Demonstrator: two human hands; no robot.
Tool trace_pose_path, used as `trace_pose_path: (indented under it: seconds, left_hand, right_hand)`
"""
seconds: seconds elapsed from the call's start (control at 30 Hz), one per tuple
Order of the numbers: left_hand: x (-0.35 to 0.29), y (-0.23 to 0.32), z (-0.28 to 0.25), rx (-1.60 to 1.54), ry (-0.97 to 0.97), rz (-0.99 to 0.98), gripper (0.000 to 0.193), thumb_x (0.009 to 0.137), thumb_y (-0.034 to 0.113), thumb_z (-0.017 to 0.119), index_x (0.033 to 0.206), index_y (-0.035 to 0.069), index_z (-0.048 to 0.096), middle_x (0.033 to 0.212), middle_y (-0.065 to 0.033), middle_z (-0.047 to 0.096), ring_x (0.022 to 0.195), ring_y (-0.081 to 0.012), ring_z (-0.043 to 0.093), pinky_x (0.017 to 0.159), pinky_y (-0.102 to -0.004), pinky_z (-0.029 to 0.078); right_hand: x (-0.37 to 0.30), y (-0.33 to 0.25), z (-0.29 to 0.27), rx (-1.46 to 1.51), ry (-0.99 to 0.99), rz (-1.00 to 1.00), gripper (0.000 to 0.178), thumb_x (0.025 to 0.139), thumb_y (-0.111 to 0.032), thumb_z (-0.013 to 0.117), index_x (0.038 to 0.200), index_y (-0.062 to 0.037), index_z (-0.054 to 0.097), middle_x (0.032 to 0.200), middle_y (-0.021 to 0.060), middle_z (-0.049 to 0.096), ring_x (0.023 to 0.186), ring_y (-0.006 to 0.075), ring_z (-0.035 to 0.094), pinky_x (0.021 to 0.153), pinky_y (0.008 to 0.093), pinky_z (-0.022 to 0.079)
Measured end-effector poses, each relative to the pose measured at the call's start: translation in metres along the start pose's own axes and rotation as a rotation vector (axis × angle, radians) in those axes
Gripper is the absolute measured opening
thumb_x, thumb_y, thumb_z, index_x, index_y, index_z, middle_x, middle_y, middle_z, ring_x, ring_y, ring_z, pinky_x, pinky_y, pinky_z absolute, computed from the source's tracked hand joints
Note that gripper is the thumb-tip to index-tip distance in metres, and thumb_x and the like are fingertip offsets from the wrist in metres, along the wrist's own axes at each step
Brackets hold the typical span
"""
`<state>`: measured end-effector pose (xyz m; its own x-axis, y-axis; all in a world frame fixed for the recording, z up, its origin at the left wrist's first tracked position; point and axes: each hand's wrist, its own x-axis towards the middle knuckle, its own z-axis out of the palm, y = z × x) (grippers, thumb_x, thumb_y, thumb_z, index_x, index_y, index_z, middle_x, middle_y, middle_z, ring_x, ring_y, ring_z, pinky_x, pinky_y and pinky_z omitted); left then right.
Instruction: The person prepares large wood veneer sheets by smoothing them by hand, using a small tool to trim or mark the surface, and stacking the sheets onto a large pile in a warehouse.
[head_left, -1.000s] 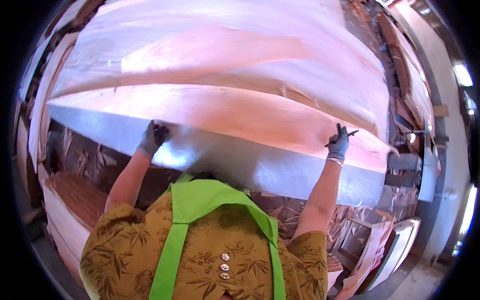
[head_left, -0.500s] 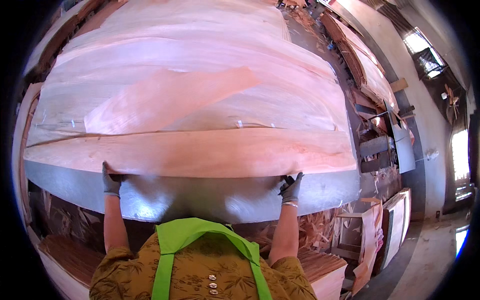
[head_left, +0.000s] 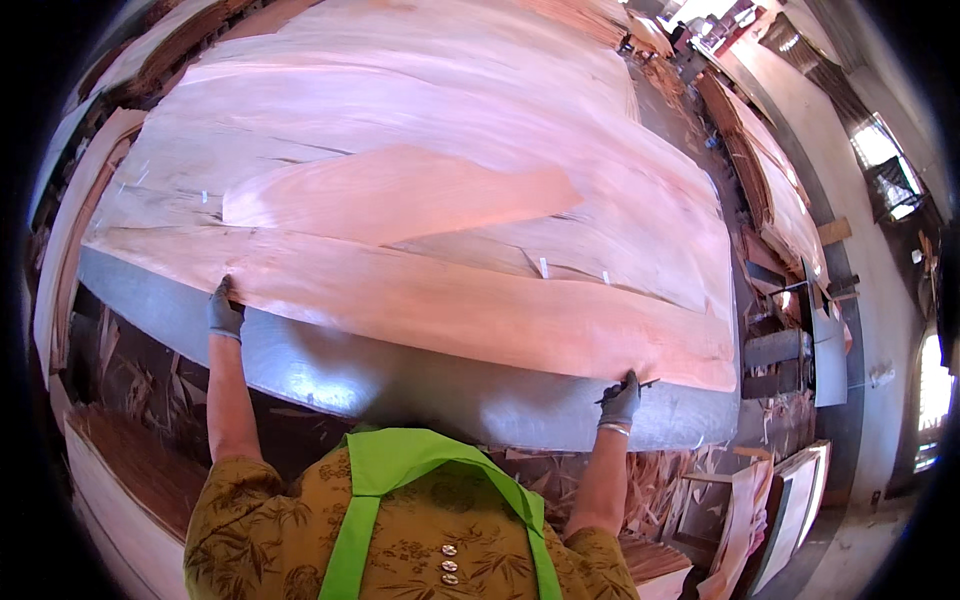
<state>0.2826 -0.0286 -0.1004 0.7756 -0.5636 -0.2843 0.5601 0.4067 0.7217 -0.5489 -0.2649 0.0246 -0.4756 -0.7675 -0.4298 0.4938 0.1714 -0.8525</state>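
Observation:
A long strip of pinkish wood veneer [head_left: 450, 305] lies along the near side of a broad, pale veneer sheet [head_left: 480, 90]. My left hand [head_left: 226, 308], in a grey glove, pinches the strip's near edge toward its left end. At the right end, my gloved right hand [head_left: 620, 402] is closed around a thin dark tool [head_left: 647, 383] whose kind I cannot make out, and its fingertips touch the strip's edge. An irregular loose veneer piece [head_left: 400, 195] rests on the sheet beyond the strip. Under everything, a smooth grey tabletop [head_left: 330, 370] shows along the front.
Stacks of veneer stand at the left [head_left: 85, 220] and far right [head_left: 765, 180]. Veneer scraps [head_left: 655, 480] litter the floor below the table's front edge. Boards [head_left: 795, 510] lean at the lower right. A grey metal panel [head_left: 828, 350] stands beside the right wall.
The whole view has turned, so the table and strip now slant down to the right. My right hand has closed more tightly, with the dark tool sticking out. The left hand keeps to the strip's edge.

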Motion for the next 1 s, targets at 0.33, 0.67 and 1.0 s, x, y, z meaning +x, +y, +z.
trace_pose_path:
  seconds: [0.33, 0.67, 1.0]
  left_hand:
    - [-0.104, 0.067, -0.026, 0.037, -0.078, -0.082, 0.021, 0.088, 0.018, 0.056, 0.102, 0.004, 0.061, 0.102, -0.0065, 0.063, 0.096, -0.0177, 0.058, 0.088, -0.0314, 0.045]
    - [-0.191, 0.109, -0.164, 0.205, 0.184, -0.273, 0.026, 0.085, 0.026, 0.059, 0.100, 0.005, 0.062, 0.098, -0.0075, 0.063, 0.089, -0.0248, 0.059, 0.082, -0.0393, 0.048]
    - [-0.226, 0.111, -0.236, 0.819, 0.591, -0.040, 0.046, 0.078, 0.030, 0.063, 0.110, -0.002, 0.058, 0.108, -0.0150, 0.061, 0.095, -0.0275, 0.059, 0.083, -0.0389, 0.049]
  right_hand:
    - [-0.099, 0.030, -0.085, 0.002, 0.050, 0.068, 0.028, 0.084, -0.026, 0.061, 0.065, -0.0190, 0.042, 0.047, -0.0039, 0.038, 0.036, 0.0092, 0.034, 0.034, 0.0234, 0.026]
    - [-0.220, 0.122, -0.247, -0.021, 0.178, 0.213, 0.016, 0.083, -0.020, 0.061, 0.073, -0.0181, 0.048, 0.057, -0.0036, 0.042, 0.047, 0.0091, 0.040, 0.043, 0.0248, 0.037]
    - [-0.279, 0.206, -0.330, -0.024, 0.298, 0.483, 0.028, 0.086, -0.027, 0.051, 0.103, -0.0069, 0.060, 0.098, 0.0102, 0.061, 0.079, 0.0286, 0.060, 0.072, 0.0409, 0.052]
